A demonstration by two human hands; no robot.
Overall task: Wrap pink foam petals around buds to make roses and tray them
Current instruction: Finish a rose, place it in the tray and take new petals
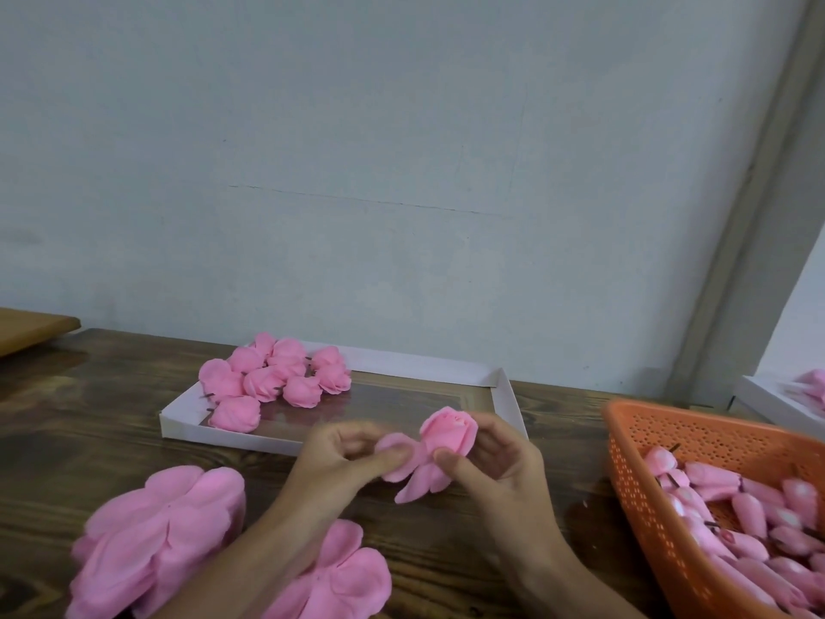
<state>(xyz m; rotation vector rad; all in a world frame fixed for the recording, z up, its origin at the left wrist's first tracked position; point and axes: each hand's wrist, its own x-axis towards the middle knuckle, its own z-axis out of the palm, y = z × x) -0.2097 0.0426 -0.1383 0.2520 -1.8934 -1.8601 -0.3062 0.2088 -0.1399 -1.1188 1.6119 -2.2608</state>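
From the head view, the only one I have, both hands are just above the counter point(89, 417), in front of the near edge of the tray point(504, 395). My right hand point(491, 457) is curled round the half-made rose point(446, 435), with the thumb low at its base and the fingers behind it. My left hand point(352, 457) pinches one loose petal point(395, 453) between thumb and fingers. That hand is blurred, so I cannot tell exactly how the fingers lie. The petal joins the sheet hanging under the bud. I judge the foam to be very light, soft and limp. It will bend to any pressure, crease if squeezed and probably tear at the thin neck where the lobes meet. I would therefore hold the rose low, at the base near the stem, with only enough grip to stop it turning. I would take each petal by its broad outer edge, not by the neck. Finished roses point(277, 377) are bunched in the tray's far left corner, and the rest of the tray floor is bare. Petal stacks lie at the counter's near edge, a big one point(165, 529) to the left and a smaller one point(343, 569) between my forearms. Buds point(736, 520) fill an orange basket point(647, 440) at the right edge. Beyond the basket, part of a second tray point(768, 404) shows.
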